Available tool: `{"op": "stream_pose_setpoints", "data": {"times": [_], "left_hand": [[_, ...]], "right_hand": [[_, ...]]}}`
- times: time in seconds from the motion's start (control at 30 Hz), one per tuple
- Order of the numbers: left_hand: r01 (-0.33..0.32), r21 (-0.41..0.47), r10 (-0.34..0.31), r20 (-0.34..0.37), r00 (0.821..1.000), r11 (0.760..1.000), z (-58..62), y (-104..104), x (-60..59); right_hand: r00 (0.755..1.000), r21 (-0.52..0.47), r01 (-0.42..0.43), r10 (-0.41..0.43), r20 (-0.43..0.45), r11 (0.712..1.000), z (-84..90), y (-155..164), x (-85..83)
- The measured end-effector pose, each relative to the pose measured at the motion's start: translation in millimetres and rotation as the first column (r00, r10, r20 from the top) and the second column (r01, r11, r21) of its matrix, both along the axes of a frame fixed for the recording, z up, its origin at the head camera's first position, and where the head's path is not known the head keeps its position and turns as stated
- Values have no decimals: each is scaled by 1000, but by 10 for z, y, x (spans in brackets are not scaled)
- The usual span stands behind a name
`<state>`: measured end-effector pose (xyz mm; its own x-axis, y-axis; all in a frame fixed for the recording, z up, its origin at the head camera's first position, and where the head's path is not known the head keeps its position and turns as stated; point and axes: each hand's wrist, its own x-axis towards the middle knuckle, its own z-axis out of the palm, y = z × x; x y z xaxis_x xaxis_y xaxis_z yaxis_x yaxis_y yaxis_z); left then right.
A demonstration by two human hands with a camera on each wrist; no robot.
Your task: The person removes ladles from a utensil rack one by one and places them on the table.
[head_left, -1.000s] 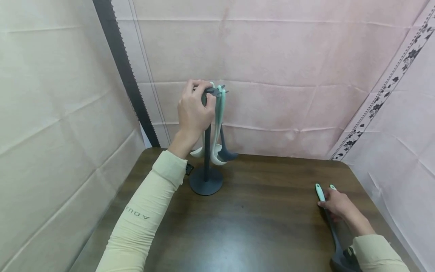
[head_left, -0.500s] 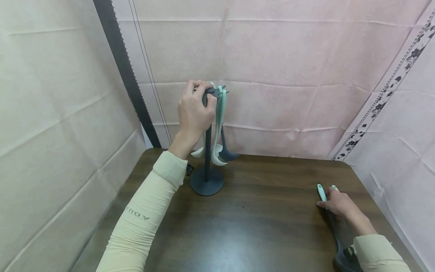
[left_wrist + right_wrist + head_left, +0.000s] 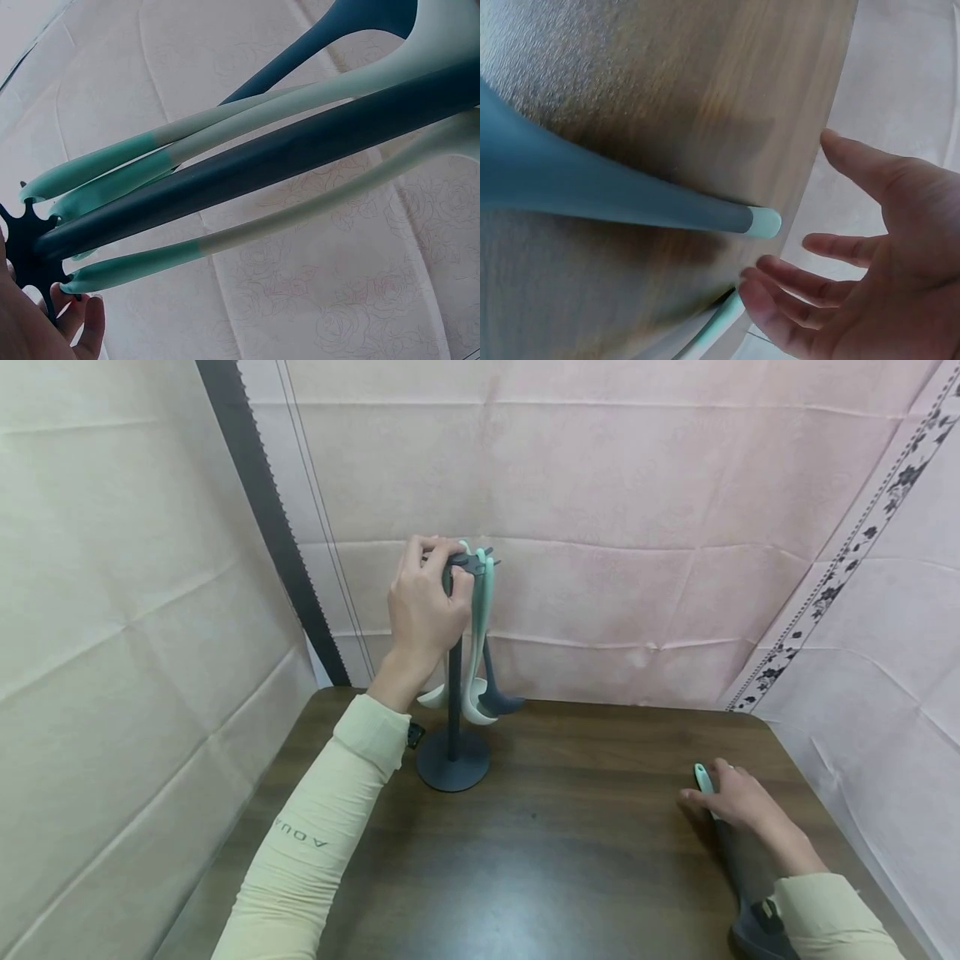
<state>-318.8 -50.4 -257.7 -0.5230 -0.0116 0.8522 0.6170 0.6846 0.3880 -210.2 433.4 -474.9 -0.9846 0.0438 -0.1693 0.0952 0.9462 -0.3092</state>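
At the left we see the left sleeve (image 3: 322,827) leading up to the left hand (image 3: 427,602), whose fingers curl over the top of the utensil stand (image 3: 453,764) and grip its hooked head. Below those fingers the dark stem drops to a round base on the bench (image 3: 585,860). Also beneath them, partly behind the stem, we see the bowl of a pale utensil (image 3: 432,697); below and to their right hang a pale ladle (image 3: 478,706) and a dark hanging utensil (image 3: 498,700). Well to the right, the right hand (image 3: 742,797) has its fingers spread and relaxed, grasping nothing. A long dark utensil (image 3: 630,191) rests on the bench, its mint tip showing between thumb and forefinger, its wide head back near the cuff. Close to the other fingertips we make out the mint handle of a second utensil (image 3: 718,322); we cannot tell whether they touch it.
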Motion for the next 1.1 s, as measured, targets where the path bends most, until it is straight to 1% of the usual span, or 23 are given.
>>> {"op": "stream_pose_setpoints", "data": {"times": [0.2, 0.3, 0.43, 0.53, 0.73, 1.1], "left_hand": [[6, -3, -6, -14, 1000, 1000, 22, 2, -2], [9, -4, -9, -6, 1000, 1000, 20, -4, 3], [8, 2, -8, 10, 1000, 1000, -5, -17, 12], [2, 3, -2, 3, 1000, 1000, -22, -22, 12], [11, 0, -11, -19, 1000, 1000, -17, -16, 1], [17, 1, -17, -15, 1000, 1000, -14, -23, 3]], "right_hand": [[994, 42, -35, 39, -102, 999, 25, -74, 12], [989, 65, -46, 55, -141, 997, 23, -110, 17], [989, 93, -32, 45, -144, 995, 26, -160, 27], [991, 99, -18, 31, -132, 995, 23, -194, 35], [994, 55, 8, -2, -107, 998, 22, -234, 43], [989, 28, 33, -29, -142, 999, -10, -271, 5]]}}
